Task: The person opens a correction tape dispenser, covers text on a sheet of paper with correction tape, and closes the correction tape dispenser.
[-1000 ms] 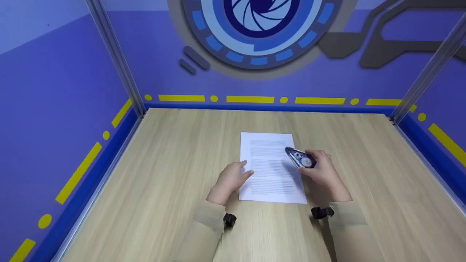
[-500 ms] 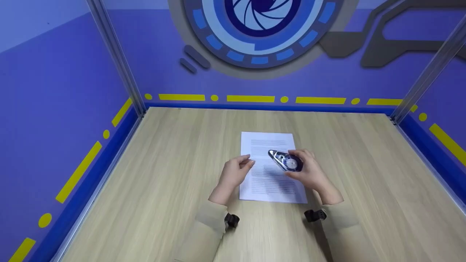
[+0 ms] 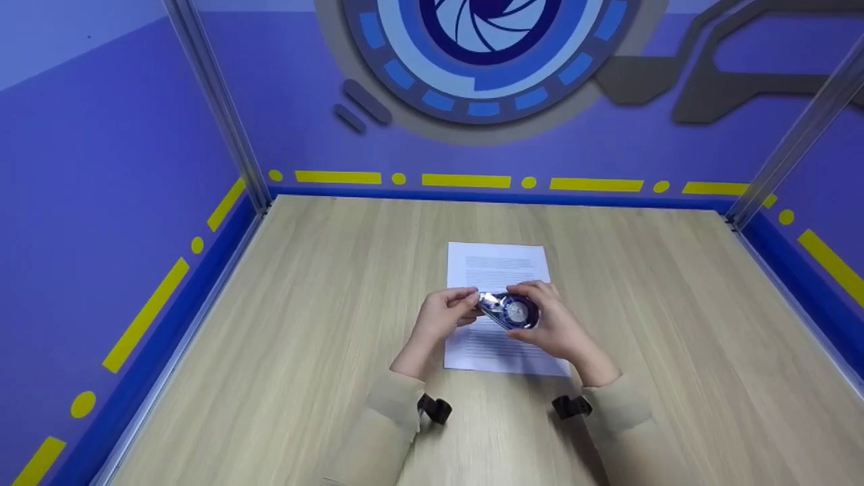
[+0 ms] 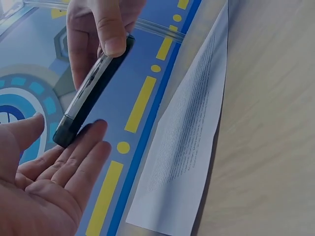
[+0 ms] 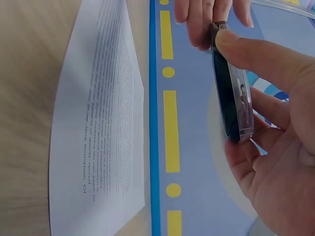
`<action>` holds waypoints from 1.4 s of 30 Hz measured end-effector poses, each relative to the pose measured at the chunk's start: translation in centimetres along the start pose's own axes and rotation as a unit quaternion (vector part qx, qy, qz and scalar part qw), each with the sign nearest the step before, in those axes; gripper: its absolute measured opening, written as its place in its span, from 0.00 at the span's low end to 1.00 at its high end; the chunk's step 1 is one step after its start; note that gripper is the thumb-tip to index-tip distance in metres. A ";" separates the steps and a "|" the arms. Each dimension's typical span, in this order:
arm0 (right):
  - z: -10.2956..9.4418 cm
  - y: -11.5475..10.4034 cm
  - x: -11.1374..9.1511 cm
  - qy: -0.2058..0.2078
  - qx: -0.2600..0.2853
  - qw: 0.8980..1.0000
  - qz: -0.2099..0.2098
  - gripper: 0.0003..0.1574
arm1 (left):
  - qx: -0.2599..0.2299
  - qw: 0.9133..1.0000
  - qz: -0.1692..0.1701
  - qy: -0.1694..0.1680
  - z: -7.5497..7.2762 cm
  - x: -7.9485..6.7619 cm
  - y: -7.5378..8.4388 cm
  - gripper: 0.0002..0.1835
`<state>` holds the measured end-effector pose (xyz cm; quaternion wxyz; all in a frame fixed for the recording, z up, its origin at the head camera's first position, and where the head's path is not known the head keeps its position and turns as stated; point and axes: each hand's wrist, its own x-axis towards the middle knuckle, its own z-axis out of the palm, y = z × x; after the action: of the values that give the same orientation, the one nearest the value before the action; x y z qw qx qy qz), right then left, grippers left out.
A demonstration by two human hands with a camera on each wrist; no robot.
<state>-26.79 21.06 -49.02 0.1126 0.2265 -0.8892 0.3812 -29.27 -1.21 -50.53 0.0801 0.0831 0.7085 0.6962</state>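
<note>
A teardrop-shaped correction tape dispenser (image 3: 516,312), clear with dark blue parts, is held above the paper. My right hand (image 3: 550,324) grips its wide end, thumb and fingers on opposite edges. The narrow tip, with a dark cap-like end, points left toward my left hand (image 3: 442,317). In the left wrist view that tip comes down over the extended fingers (image 4: 81,172) of my left hand, while its thumb stands apart from it. Under both hands lies a printed sheet of paper (image 3: 496,266), flat on the table and partly covered by them in the head view.
The light wooden table (image 3: 324,283) runs back to a blue wall (image 3: 283,148) with yellow dashes. Metal posts (image 3: 216,101) stand at its far corners. A dark wrist camera (image 3: 435,408) sits at the left cuff, another camera (image 3: 570,407) at the right.
My right hand has carried the correction tape dispenser leftward across the paper. My left hand has shifted slightly right, so its fingers are now at the dispenser's tip. The paper stays in place.
</note>
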 end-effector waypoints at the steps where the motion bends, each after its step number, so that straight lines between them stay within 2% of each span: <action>1: 0.1 0.0 0.0 0.002 0.001 1.000 -0.007 0.45 | -0.003 1.000 -0.003 0.000 0.0 0.0 0.0 0.21; 6: 0.3 -0.2 0.0 0.006 -0.001 0.999 -0.032 0.46 | -0.008 1.000 -0.016 0.008 -0.2 -0.1 0.2 0.17; 11: 0.4 -0.3 0.0 0.006 -0.007 0.999 -0.039 0.47 | -0.002 1.000 -0.012 0.021 -0.1 0.0 0.2 0.15; 15: 0.5 -0.2 -0.1 0.028 0.012 0.999 -0.041 0.40 | 0.004 1.000 0.002 0.018 -0.1 0.0 0.2 0.14; 20: 0.9 0.2 0.0 0.052 0.048 0.997 -0.040 0.32 | 0.017 1.000 0.022 -0.002 0.0 -0.2 0.2 0.14; 25: 1.5 0.4 0.1 0.035 0.091 0.995 -0.033 0.28 | 0.022 0.999 0.038 -0.024 0.0 -0.3 0.2 0.14; 29: 1.6 0.4 0.1 0.019 0.107 0.994 -0.009 0.24 | 0.017 0.999 0.042 -0.030 0.0 -0.3 0.1 0.13; 34: 1.5 0.7 0.1 0.010 0.121 0.993 -0.004 0.20 | 0.017 0.998 0.043 -0.038 0.0 -0.1 0.0 0.14; 42: 1.0 0.9 0.1 -0.005 0.129 0.992 -0.008 0.17 | 0.061 0.996 0.054 -0.033 -0.2 -0.2 0.1 0.14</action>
<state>-27.38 20.85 -50.27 0.0809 0.2487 -0.8310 0.4909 -29.14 -1.42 -50.46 0.0601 0.1492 0.7413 0.6517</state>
